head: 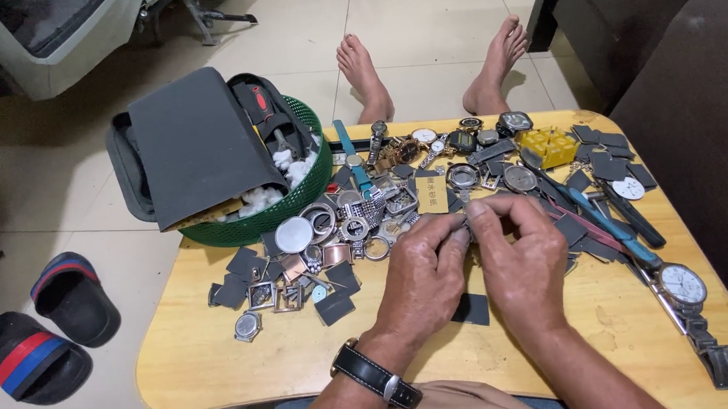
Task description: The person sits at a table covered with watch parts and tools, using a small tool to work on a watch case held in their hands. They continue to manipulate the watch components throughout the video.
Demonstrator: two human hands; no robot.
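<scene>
My left hand (423, 272) and my right hand (523, 258) meet fingertip to fingertip over the middle of a low wooden table (247, 363). Together they pinch a small metal watch part (464, 221), mostly hidden by the fingers. A black-strapped watch sits on my left wrist (376, 376). Right in front of the hands lies a heap of watch cases, rings and bezels (340, 223). A small dark square pad (471, 309) lies on the wood under the hands.
A green basket (297, 213) with a dark tool pouch and cotton stands at the table's far left. Watches, a yellow box (550, 144) and dark pads lie far right; a white-dialled watch (682, 284) near the right edge. Slippers (47, 329) and a can sit on the floor.
</scene>
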